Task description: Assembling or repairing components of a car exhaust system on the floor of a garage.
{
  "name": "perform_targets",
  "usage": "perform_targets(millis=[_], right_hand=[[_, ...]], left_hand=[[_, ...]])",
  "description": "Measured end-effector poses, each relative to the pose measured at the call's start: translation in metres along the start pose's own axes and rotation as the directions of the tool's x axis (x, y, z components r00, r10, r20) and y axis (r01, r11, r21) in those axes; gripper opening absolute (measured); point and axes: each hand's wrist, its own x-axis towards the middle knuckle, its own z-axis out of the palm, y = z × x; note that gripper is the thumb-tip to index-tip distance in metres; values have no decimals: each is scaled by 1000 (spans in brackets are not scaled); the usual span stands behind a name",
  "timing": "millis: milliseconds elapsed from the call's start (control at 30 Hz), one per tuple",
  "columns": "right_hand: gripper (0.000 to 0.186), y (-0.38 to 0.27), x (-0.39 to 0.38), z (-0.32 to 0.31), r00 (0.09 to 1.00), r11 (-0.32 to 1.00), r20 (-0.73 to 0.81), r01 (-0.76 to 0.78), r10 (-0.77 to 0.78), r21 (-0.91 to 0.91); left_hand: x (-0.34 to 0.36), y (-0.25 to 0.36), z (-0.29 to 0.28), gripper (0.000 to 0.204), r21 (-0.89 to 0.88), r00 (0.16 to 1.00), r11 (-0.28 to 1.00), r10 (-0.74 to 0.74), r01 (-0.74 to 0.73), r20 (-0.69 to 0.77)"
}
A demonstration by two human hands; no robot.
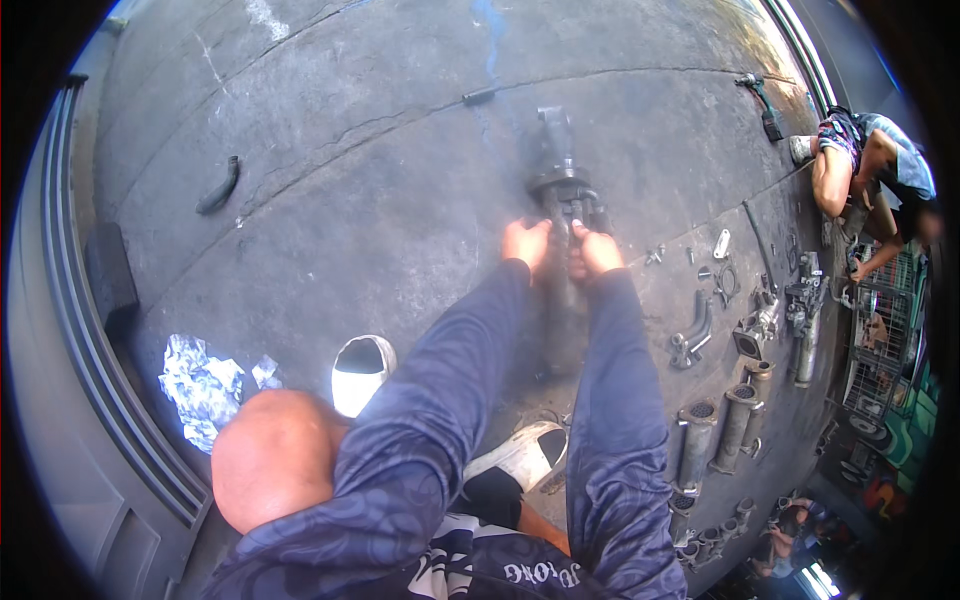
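Note:
A long, dark metal assembly (556, 150) with a round flange and short pipe stubs lies on the concrete floor in front of me, pointing away. My left hand (526, 244) is closed on its near left side, thumb toward the flange. Close beside it, my right hand (596, 250) has its fingers curled in at the right side of the same assembly, by the pipe stubs. The part's near end is blurred and dark between my forearms. Exactly what the fingertips grip is hidden.
Several metal cylinders (697, 445), bent pipes (692, 335) and small fittings lie to the right. A cordless power tool (762, 105) is farther off. A black hose piece (222, 186) and crumpled foil (197, 385) lie left. A person (875, 160) bends at far right.

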Motion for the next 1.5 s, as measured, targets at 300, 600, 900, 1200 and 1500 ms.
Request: perform_targets(millis=[300, 600, 900, 1200, 1500], right_hand=[[55, -12, -10, 8, 933, 495, -46, 147, -356, -857], [33, 10, -18, 22, 729, 329, -117, 155, -674, -931], [35, 30, -2, 18, 639, 446, -162, 312, -752, -839], [45, 74, -7, 27, 329, 388, -216, 667, -919, -635], [43, 67, -7, 32, 356, 473, -313, 630, -881, -616]], left_hand=[[-9, 53, 9, 29, 41, 998, 999, -20, 18, 57], [-20, 94, 8, 61, 575, 981, 801, 84, -170, 173], [-26, 120, 7, 66, 729, 944, 609, 120, -313, 306], [-13, 89, -2, 29, 321, 949, 926, 103, -201, 297], [-6, 106, 2, 37, 563, 963, 800, 62, -205, 263]])
